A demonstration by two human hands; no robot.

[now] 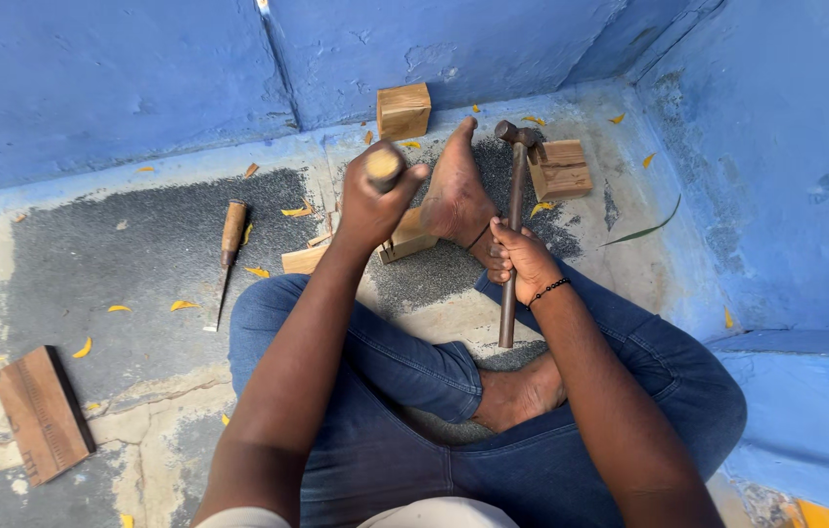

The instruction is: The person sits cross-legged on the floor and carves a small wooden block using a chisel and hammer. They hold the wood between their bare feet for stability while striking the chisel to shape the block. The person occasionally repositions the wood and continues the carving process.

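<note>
- The left hand [372, 205] is closed in a fist around the round wooden handle of a chisel [384, 166]; only the handle's butt end shows above the fingers, and the blade is hidden behind the hand.
- Under that hand lies a pale rectangular wooden workpiece [404, 240] on the grey concrete floor [140, 254], pinned by the person's bare foot [455, 191].
- The right hand [522, 262] is wrapped tight about the middle of a dark long-handled hammer [512, 225], whose metal head is up near a square light-brown wooden block [561, 168].
- A second wooden block [403, 110] stands against the blue wall [121, 78].
- A spare wooden-handled chisel [228, 254] lies on the floor well to the left.
- A flat reddish-brown wooden board [43, 413] lies at the lower left.
- Yellow petals [182, 305] are scattered about.
</note>
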